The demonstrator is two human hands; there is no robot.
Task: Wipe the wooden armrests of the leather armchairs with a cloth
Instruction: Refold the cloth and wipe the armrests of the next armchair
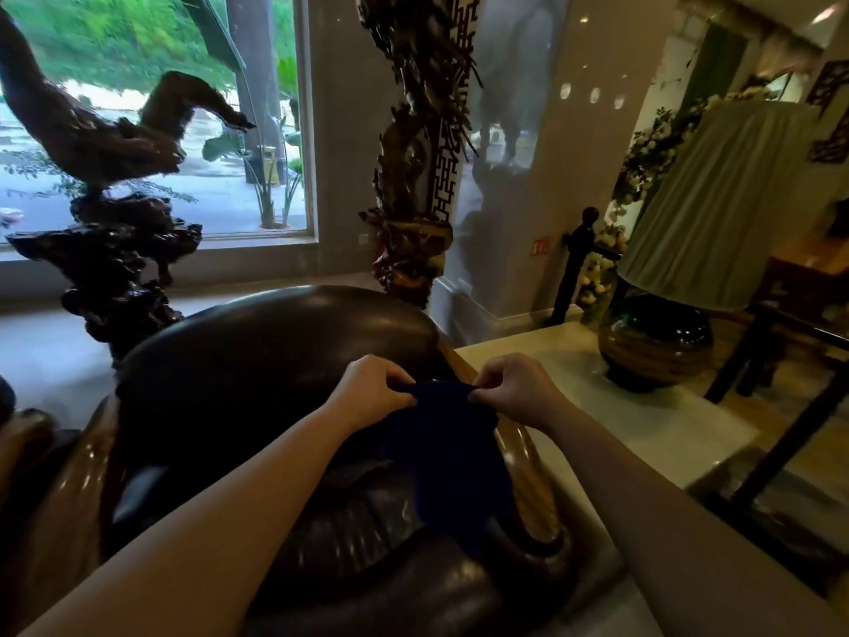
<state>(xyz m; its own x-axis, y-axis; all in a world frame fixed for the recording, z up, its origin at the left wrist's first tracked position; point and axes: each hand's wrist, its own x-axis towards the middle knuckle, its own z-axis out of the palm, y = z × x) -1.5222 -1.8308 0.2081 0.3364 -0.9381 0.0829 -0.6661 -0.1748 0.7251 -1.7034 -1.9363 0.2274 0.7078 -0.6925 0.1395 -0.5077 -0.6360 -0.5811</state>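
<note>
Glossy leather armchair, polished wooden armrest, matt cloth.

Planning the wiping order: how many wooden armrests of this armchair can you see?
2. The right armrest runs beside the side table, under the hanging dark blue cloth. The left armrest curves at the left edge. Other armchairs may be out of view.

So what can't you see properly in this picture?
Head view only:
- Fingertips of the left hand and right hand: curled into the dark cloth.
- Right armrest: partly covered by cloth and forearm.
- Left armrest: cut off by the frame edge.
- Lamp top: blurred.
</note>
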